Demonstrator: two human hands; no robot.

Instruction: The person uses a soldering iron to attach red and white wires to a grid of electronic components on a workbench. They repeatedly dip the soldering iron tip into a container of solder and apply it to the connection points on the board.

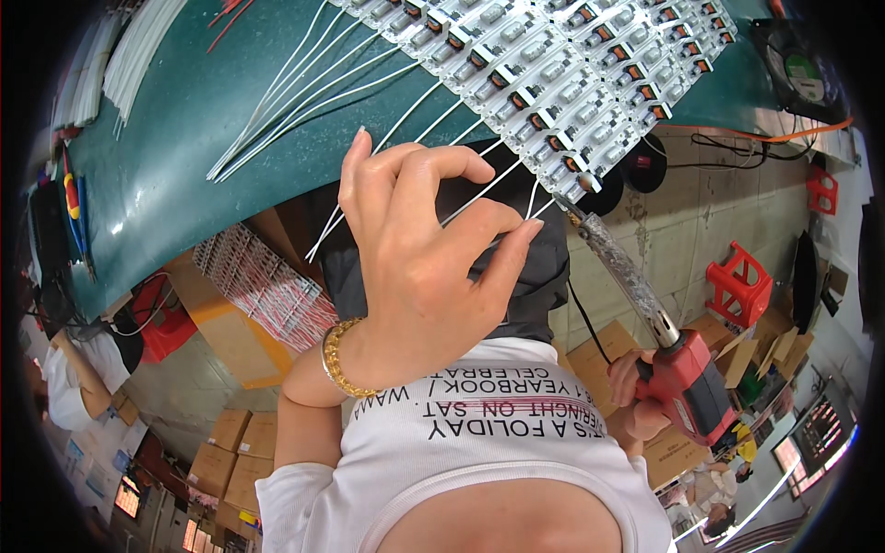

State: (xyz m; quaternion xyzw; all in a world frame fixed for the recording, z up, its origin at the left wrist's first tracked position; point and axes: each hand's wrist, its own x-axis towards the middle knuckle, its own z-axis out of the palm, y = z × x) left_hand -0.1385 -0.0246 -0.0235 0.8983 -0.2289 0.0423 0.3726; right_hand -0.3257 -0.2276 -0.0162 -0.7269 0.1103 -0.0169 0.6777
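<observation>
My left hand [419,253] is closed in a pinch: thumb and index finger grip a thin white wire [544,209] beside the near corner of a panel of small metal-and-glass parts [576,78]. My right hand [634,396] is wrapped around the red handle of a soldering iron [696,387], lower right. The iron's long, stained barrel slants up and left, and its tip reaches that same panel corner, close to the wire's end. Other white wires [304,101] run from the panel's left edge, some passing behind my left fingers. Whether the tip touches the wire I cannot tell.
The panel lies on a green tabletop [221,69]. Bundles of white wires [143,55] and a red-yellow screwdriver [72,194] are at the left. A box of wired panels [267,286] stands below the table edge. Red stools [740,284] and another person [83,378] are farther off.
</observation>
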